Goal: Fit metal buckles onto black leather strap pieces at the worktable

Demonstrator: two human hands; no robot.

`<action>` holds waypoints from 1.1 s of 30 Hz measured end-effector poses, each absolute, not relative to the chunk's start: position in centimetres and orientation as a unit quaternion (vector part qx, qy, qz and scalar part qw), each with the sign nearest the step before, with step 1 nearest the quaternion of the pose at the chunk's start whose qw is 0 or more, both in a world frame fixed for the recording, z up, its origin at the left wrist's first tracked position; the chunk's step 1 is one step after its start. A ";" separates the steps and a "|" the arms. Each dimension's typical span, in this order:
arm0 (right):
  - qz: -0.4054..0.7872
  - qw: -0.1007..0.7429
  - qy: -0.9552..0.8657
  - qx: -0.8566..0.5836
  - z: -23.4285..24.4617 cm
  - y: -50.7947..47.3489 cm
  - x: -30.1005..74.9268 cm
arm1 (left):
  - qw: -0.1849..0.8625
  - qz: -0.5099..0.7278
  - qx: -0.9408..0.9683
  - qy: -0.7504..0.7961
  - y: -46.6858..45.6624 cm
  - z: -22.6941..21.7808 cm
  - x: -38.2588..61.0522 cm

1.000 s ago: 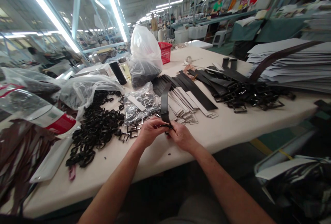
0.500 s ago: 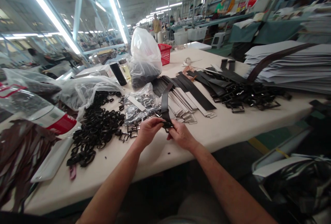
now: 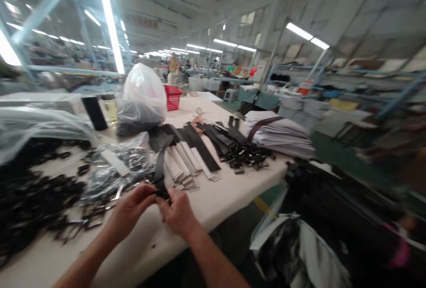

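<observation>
Both hands meet over the near side of the table, closed on the end of a black belt strap (image 3: 160, 166). My left hand (image 3: 128, 210) pinches it from the left, thumb against fingers. From the right, my right hand (image 3: 179, 212) grips the same end. The strap rises from the fingers and bends over at its top. A buckle at the gripped end is mostly hidden by the fingers and blurred. Beside my left hand are loose metal buckles (image 3: 95, 217) and a clear bag of buckles (image 3: 124, 152). Light-backed strips (image 3: 181, 163) lie just beyond my right hand.
A heap of black loops (image 3: 36, 203) covers the table's left. Behind stand a white plastic bag (image 3: 143, 88), a red basket (image 3: 173, 97) and a dark cylinder (image 3: 94, 112). Buckled straps (image 3: 246, 155) and a stack of sheets (image 3: 278, 135) lie right. A filled container (image 3: 299, 248) stands below the table edge.
The view has swung to the right, so the table and hands appear further left. Both hands remain on the strap end; the buckle there is now more covered.
</observation>
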State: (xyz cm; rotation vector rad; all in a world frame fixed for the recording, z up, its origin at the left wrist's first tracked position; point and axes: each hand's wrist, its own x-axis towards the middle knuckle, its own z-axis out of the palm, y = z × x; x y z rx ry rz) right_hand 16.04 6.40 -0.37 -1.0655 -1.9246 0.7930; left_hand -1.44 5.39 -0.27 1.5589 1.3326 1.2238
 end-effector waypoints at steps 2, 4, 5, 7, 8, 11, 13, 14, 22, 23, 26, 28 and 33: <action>0.291 0.373 -0.774 -0.422 -0.3 6.5 16.0 | 0.385 0.499 0.583 0.513 5.7 -0.5 -1.4; 0.283 0.372 -0.770 -0.435 0.1 6.3 15.9 | 0.402 0.520 0.566 0.497 5.5 0.1 -1.2; 0.297 0.382 -0.761 -0.432 0.2 6.2 15.9 | 0.411 0.527 0.558 0.491 5.3 0.5 -1.0; 0.329 0.402 -0.744 -0.419 0.0 6.3 15.8 | 0.422 0.536 0.544 0.489 5.0 0.9 -0.4; 0.343 0.411 -0.738 -0.410 -0.3 6.5 15.8 | 0.421 0.539 0.538 0.493 5.0 1.0 -0.2; 0.370 0.429 -0.727 -0.388 -0.8 6.9 15.9 | 0.427 0.556 0.516 0.493 5.2 0.9 0.3; 0.372 0.435 -0.726 -0.381 -0.5 6.8 16.1 | 0.431 0.566 0.505 0.489 5.2 0.8 0.4; 0.368 0.435 -0.729 -0.379 -0.4 6.7 16.2 | 0.432 0.569 0.501 0.489 5.2 0.8 0.4; 0.448 0.462 -0.691 -0.329 -1.4 6.6 16.3 | 0.572 0.542 0.474 0.394 5.0 1.6 0.7; 0.458 0.460 -0.687 -0.326 -1.5 6.6 16.3 | 0.585 0.538 0.474 0.379 4.9 1.7 0.7; 0.465 0.447 -0.696 -0.317 -1.2 6.6 16.2 | 0.591 0.555 0.459 0.364 4.7 1.6 0.7; 0.463 0.440 -0.703 -0.313 -0.7 6.5 16.2 | 0.586 0.563 0.449 0.373 4.6 1.3 0.7; 0.467 0.445 -0.694 -0.320 -0.2 6.3 16.7 | 0.569 0.576 0.444 0.384 4.5 0.8 0.9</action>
